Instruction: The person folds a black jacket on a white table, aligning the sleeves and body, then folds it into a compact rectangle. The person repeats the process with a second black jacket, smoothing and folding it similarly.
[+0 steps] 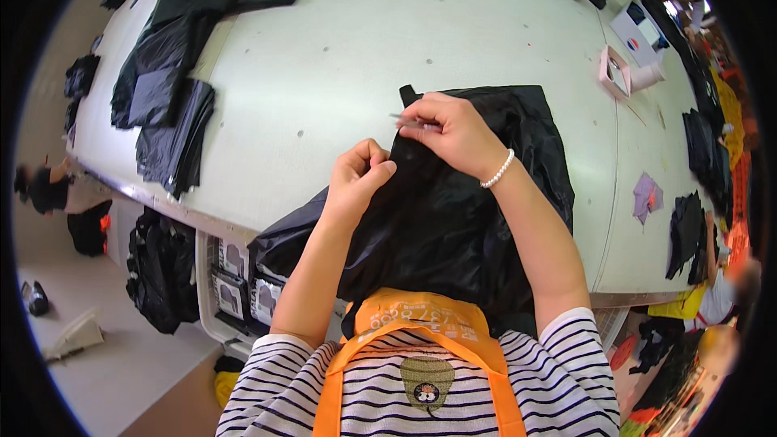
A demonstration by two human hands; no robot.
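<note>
A shiny black garment lies over the table's near edge and spreads down to my lap. My left hand is closed, with finger and thumb pinching the garment's left edge. Just above and to the right, my right hand is closed around a small pointed metal tool, its tip sticking out to the left. My fingers cover most of the tool, so its exact kind is hidden. A short black strap end pokes out from the garment beyond my right fingers.
Stacked black fabric pieces lie at the table's left. A pink box, a white cup and a purple scrap are on the right. Below the table's left edge is a crate of packages. Other people are at both sides.
</note>
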